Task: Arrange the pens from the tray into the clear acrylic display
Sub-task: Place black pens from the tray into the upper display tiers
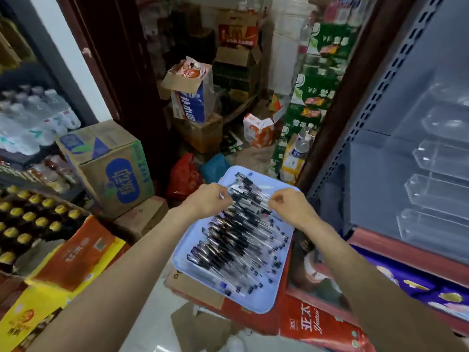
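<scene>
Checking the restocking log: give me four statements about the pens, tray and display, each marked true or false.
1. The clear-barrelled black-capped pens lie in a pale blue plastic tray. True.
2. Both hands are over the tray's far end. True.
3. The clear acrylic display is full of pens. False: its visible slots look empty.
4. The tray rests on the shelf beside the display. False: it sits on cardboard boxes below.

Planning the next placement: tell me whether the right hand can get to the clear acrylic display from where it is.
Probably yes. The right hand is over the pens on the tray, and the clear acrylic display stands on the shelf to its right with nothing visible between them. Its compartments look empty.
</scene>
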Available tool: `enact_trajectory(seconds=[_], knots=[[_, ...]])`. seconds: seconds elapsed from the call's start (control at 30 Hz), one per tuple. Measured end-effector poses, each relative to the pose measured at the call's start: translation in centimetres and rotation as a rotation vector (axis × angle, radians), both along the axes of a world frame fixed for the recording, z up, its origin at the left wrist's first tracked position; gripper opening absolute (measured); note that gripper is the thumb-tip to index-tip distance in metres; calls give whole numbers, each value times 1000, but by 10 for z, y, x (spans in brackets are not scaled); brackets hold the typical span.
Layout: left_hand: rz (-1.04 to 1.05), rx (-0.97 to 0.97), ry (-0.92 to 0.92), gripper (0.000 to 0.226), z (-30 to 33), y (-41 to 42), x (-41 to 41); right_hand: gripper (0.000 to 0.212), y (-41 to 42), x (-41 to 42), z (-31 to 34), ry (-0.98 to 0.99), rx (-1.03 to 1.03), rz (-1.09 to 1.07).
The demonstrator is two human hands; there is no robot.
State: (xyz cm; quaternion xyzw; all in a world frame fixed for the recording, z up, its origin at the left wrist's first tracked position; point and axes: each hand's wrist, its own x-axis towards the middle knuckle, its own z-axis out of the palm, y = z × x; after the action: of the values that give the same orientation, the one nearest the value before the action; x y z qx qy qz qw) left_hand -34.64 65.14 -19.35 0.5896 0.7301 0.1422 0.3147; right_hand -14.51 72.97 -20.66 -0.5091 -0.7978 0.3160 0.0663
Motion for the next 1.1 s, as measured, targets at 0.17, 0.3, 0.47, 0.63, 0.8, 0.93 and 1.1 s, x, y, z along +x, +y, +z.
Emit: enact_trajectory(seconds=[0.17,0.3,0.47,0.63,0.8,0.93,1.1], knots=[[60,16,56,23,-31,66,-20,30,59,-23,-31,-47,-4,-57],[-23,65,101,35,-48,104,-22,31,89,-38,-44,-43,-31,-80],[-229,14,118,61,-86,126,-26,39,107,-50,-68,-125,-71,-106],[-365,-37,203,57,-111,133,-40,37,110,-57,-85,-216,-97,-100],[-336,-12,124,46,-110,137,-47,18,110,-57,-95,-186,-101,-130],[-275,0,35,44,-112,141,-47,23,111,-56,-95,-165,-120,-140],[-139,43,-51,41,-121,138,-40,22,112,-61,-94,-256,-91,-91]])
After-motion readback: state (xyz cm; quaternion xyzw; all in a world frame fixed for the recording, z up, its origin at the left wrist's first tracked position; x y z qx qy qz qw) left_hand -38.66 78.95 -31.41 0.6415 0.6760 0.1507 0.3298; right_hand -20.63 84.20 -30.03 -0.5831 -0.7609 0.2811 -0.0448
